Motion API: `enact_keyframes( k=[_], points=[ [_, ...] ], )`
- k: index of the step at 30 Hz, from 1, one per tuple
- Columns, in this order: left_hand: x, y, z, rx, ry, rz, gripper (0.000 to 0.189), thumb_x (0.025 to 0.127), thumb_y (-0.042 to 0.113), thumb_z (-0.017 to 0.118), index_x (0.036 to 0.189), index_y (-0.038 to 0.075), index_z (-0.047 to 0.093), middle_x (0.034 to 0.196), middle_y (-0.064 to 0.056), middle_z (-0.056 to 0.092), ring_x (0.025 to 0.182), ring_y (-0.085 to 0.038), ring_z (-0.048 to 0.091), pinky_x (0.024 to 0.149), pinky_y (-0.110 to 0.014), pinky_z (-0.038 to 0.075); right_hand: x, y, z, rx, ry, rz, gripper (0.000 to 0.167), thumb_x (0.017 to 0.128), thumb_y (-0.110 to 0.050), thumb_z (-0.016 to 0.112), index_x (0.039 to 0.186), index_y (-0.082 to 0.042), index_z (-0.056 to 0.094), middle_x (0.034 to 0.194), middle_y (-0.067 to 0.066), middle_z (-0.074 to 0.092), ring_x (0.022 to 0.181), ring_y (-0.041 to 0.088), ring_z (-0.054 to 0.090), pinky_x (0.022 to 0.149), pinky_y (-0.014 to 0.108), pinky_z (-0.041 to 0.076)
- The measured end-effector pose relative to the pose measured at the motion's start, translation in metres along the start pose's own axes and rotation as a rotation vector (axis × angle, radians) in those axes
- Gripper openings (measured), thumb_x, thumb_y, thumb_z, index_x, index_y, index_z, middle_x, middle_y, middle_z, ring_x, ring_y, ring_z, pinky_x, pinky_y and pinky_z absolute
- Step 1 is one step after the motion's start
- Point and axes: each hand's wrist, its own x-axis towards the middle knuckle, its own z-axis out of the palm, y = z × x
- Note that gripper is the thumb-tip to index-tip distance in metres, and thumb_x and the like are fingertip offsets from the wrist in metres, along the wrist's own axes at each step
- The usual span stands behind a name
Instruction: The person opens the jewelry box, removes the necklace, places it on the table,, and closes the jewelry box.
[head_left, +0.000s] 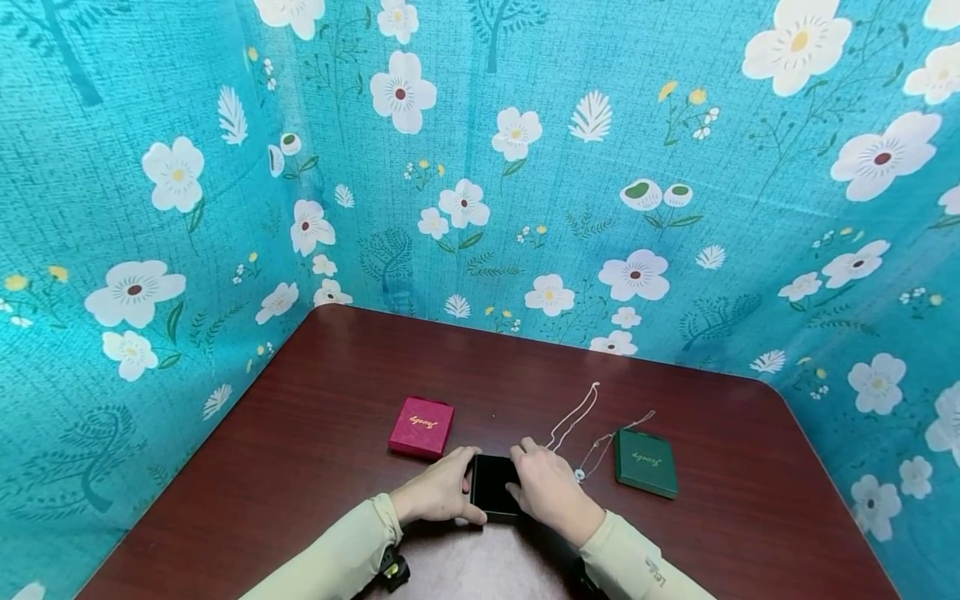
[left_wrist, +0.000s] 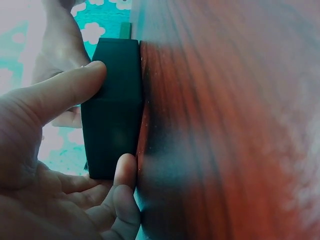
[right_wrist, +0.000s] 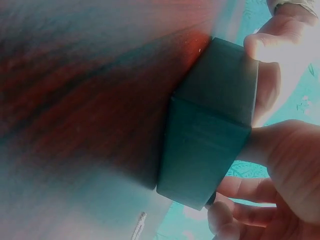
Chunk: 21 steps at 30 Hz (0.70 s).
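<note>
A small square black box [head_left: 491, 485] sits on the table between the two hands. My left hand [head_left: 442, 490] grips its left side, thumb at the near edge and fingers at the far side; in the left wrist view the thumb presses the box [left_wrist: 112, 135] near its upper edge. The right hand [head_left: 553, 485] holds the box from the right, its thumb over the top face and its fingers curled at the far right corner. In the right wrist view, two plain dark side walls of the box [right_wrist: 205, 150] show. Whether the lid is on, I cannot tell.
A crimson box [head_left: 422, 427] with gold lettering lies beyond the left hand. To the right are a pale chain necklace [head_left: 576, 415], another necklace with a round pendant [head_left: 580, 474], and a dark green box [head_left: 647, 464]. Flowered blue cloth [head_left: 465, 250] encloses the brown table [head_left: 322, 400].
</note>
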Motion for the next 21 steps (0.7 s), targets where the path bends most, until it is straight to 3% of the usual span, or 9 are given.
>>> enact_keyframes(
  k=[10,21],
  points=[
    [0.0005,0.0004,-0.001,0.0,-0.001,0.004,0.082,0.06,0.031,0.088,0.126,0.004,0.046,0.099,0.001,0.049,0.078,-0.008,0.048,0.074,-0.026,0.042,0.0003,0.0027,0.0007,0.035,0.007,-0.004,0.035,0.064,-0.023,0.084,0.079,-0.01,0.055,0.075,0.0,0.049,0.061,0.018,0.055,0.046,0.03,0.046],
    [-0.0001,-0.0004,0.0001,-0.002,0.0,0.011,0.077,0.06,0.03,0.088,0.122,0.009,0.048,0.095,0.004,0.048,0.077,-0.008,0.049,0.07,-0.024,0.041,0.0,0.0046,-0.0007,0.054,-0.103,-0.174,0.018,0.073,-0.017,0.078,0.083,-0.014,0.064,0.078,-0.002,0.054,0.071,0.016,0.052,0.06,0.03,0.048]
  ],
)
